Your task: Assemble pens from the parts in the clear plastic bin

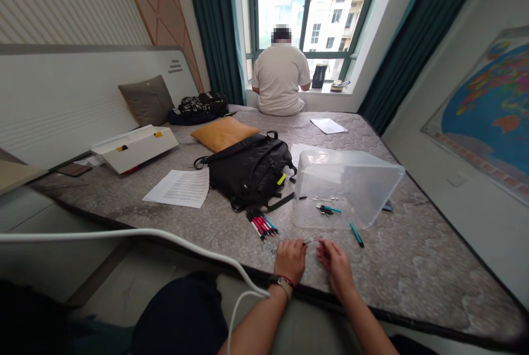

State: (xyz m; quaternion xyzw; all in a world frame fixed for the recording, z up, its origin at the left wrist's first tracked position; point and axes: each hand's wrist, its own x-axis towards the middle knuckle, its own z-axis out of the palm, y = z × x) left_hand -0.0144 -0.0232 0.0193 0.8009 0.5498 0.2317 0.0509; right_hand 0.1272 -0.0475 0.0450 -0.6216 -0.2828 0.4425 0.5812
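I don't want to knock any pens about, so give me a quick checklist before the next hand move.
1. Hands apart: ok; the left hand and right hand have a gap between them.
2. Grip on the slim piece between them: cannot tell; fingers hide its ends.
3. Row of pens lying together: ok, side by side on the mattress.
4. All pens in one place: not ok; a lone teal pen lies near the clear box, and more show within the box's outline.
5. White cable clear of the left forearm: cannot tell; they overlap in this view.
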